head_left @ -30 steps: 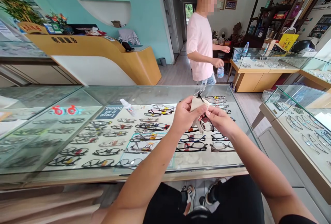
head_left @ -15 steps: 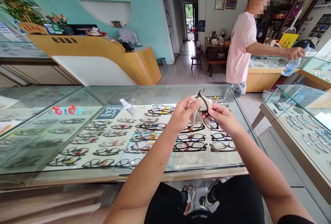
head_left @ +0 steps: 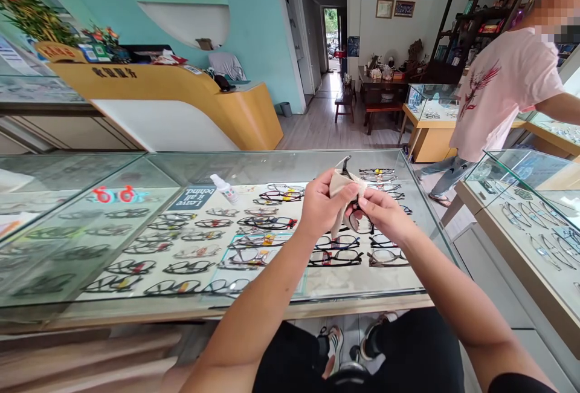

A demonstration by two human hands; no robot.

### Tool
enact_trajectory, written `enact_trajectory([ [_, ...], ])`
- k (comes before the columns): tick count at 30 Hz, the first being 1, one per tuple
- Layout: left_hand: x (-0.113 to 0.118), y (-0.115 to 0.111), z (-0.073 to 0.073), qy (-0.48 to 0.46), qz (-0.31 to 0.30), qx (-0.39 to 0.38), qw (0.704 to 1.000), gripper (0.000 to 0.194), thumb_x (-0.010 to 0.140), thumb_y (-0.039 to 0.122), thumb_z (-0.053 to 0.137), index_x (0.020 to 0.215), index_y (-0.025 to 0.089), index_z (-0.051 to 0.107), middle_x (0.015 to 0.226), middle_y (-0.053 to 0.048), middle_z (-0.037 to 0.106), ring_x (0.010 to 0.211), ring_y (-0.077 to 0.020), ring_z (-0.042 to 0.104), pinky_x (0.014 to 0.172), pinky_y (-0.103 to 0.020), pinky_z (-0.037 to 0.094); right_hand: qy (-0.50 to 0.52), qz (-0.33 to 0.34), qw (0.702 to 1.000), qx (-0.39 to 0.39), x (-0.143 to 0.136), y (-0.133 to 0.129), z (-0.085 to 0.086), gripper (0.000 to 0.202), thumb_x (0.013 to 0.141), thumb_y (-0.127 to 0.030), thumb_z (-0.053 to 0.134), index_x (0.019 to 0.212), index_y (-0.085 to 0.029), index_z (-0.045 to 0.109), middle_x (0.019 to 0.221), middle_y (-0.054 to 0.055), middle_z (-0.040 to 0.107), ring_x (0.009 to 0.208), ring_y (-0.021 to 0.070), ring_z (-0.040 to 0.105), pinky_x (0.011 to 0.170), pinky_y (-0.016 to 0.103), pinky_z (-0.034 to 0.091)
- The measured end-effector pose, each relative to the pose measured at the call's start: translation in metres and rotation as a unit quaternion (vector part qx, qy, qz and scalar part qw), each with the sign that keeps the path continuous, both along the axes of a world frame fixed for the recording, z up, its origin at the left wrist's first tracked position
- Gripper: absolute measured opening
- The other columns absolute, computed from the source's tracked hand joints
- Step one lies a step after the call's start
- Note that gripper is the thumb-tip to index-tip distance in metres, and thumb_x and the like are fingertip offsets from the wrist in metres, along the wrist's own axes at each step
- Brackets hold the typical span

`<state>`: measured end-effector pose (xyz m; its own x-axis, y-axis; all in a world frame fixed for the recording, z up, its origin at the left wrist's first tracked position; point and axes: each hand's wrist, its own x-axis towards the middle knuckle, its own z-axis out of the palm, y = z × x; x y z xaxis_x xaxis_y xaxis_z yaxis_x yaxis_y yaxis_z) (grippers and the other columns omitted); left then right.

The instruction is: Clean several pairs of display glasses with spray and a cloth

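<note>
Above the glass display case (head_left: 217, 314), both hands hold a pair of dark-framed glasses (head_left: 372, 224). My left hand (head_left: 319, 199) is closed round a beige cloth (head_left: 339, 184) that wraps part of the frame, its thumb pressed on the cloth. A dark temple tip sticks up above the cloth. My right hand (head_left: 383, 211) pinches the glasses near their middle, and one lens hangs below its fingers. The cloth and fingers hide the other lens.
Rows of glasses (head_left: 183, 266) lie under the case's glass. A white spray bottle (head_left: 224, 188) stands behind them on the left. A second display case (head_left: 521, 217) is at right. A person in a pink shirt (head_left: 493, 90) is beyond it.
The glasses have turned in my hands, and my right hand has shifted left, closer to the cloth. The person in pink has walked to the right.
</note>
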<state>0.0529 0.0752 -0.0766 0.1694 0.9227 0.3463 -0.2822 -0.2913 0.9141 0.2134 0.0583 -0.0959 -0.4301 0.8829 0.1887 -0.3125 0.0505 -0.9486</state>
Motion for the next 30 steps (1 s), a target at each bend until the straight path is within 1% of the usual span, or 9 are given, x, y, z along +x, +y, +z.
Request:
enact_trajectory([
  [5,0.000,0.002,-0.004,-0.012,0.032,0.005,0.999,0.063,0.079,0.079,0.083,0.071,0.021,0.062,0.050,0.003,0.058,0.036,-0.0098,0.049,0.036,-0.022,0.038,-0.007,-0.008,1.000,0.005,0.000,-0.001,0.003,0.052,0.081,-0.069,0.088,0.082,-0.022,0.065,0.082,0.002,0.075,0.072,0.0152,0.052,0.073,0.032,0.042],
  [9,-0.008,0.008,-0.002,0.002,-0.054,-0.008,0.999,0.062,0.080,0.080,0.082,0.077,0.020,0.066,0.058,0.000,0.063,0.047,-0.0144,0.059,0.046,-0.026,0.050,-0.018,-0.037,0.999,0.013,0.009,0.002,0.006,0.052,0.081,-0.068,0.088,0.080,-0.022,0.065,0.082,0.002,0.074,0.076,0.0162,0.054,0.076,0.032,0.042],
  [12,-0.012,0.009,0.003,0.015,-0.114,-0.017,0.993,0.057,0.077,0.070,0.091,0.096,0.019,0.072,0.072,-0.003,0.072,0.058,-0.0165,0.066,0.054,-0.027,0.055,-0.016,-0.050,0.999,0.014,0.014,0.004,0.007,0.051,0.080,-0.069,0.089,0.079,-0.022,0.068,0.081,0.003,0.072,0.078,0.0173,0.055,0.077,0.032,0.044],
  [14,-0.012,0.008,0.004,0.013,-0.124,-0.013,0.992,0.058,0.073,0.061,0.097,0.105,0.019,0.073,0.077,-0.002,0.074,0.062,-0.0155,0.067,0.059,-0.027,0.057,-0.005,-0.048,0.999,0.008,0.013,0.004,0.006,0.050,0.079,-0.068,0.089,0.081,-0.022,0.070,0.080,0.003,0.071,0.078,0.0175,0.057,0.075,0.032,0.045],
  [17,-0.009,0.006,0.003,0.011,-0.094,-0.002,0.996,0.058,0.068,0.054,0.102,0.105,0.019,0.073,0.073,0.000,0.072,0.057,-0.0132,0.063,0.056,-0.024,0.054,0.020,-0.045,0.999,-0.012,0.006,0.002,0.004,0.050,0.077,-0.067,0.092,0.085,-0.022,0.072,0.079,0.002,0.068,0.075,0.0164,0.057,0.070,0.031,0.045],
  [20,-0.005,0.005,0.001,0.014,-0.052,0.003,0.999,0.054,0.067,0.056,0.102,0.093,0.020,0.071,0.064,0.002,0.067,0.050,-0.0115,0.057,0.048,-0.023,0.047,0.030,-0.045,0.998,-0.014,-0.001,0.001,0.001,0.051,0.077,-0.069,0.091,0.088,-0.022,0.073,0.080,0.001,0.069,0.072,0.0157,0.056,0.068,0.031,0.046],
  [24,0.000,0.001,0.001,-0.006,-0.008,0.002,1.000,0.057,0.069,0.067,0.097,0.080,0.021,0.067,0.060,0.003,0.064,0.043,-0.0100,0.052,0.041,-0.024,0.042,0.018,-0.039,0.999,0.009,-0.006,0.000,-0.001,0.051,0.080,-0.070,0.088,0.088,-0.021,0.073,0.080,0.001,0.072,0.072,0.0145,0.055,0.070,0.030,0.046],
  [28,0.004,-0.001,-0.002,-0.015,0.062,0.015,0.998,0.064,0.078,0.079,0.084,0.068,0.021,0.060,0.050,0.004,0.054,0.037,-0.0081,0.043,0.036,-0.024,0.033,0.007,-0.029,1.000,-0.006,-0.008,-0.002,-0.003,0.054,0.080,-0.071,0.088,0.080,-0.023,0.063,0.080,0.001,0.073,0.069,0.0142,0.054,0.068,0.030,0.046],
  [30,0.006,0.001,-0.004,-0.025,0.067,0.012,0.997,0.066,0.079,0.082,0.081,0.065,0.022,0.058,0.048,0.004,0.052,0.036,-0.0084,0.042,0.036,-0.025,0.033,0.007,-0.032,0.999,-0.012,-0.009,-0.002,-0.002,0.055,0.077,-0.071,0.090,0.080,-0.023,0.062,0.079,0.001,0.073,0.069,0.0142,0.055,0.068,0.030,0.046],
])
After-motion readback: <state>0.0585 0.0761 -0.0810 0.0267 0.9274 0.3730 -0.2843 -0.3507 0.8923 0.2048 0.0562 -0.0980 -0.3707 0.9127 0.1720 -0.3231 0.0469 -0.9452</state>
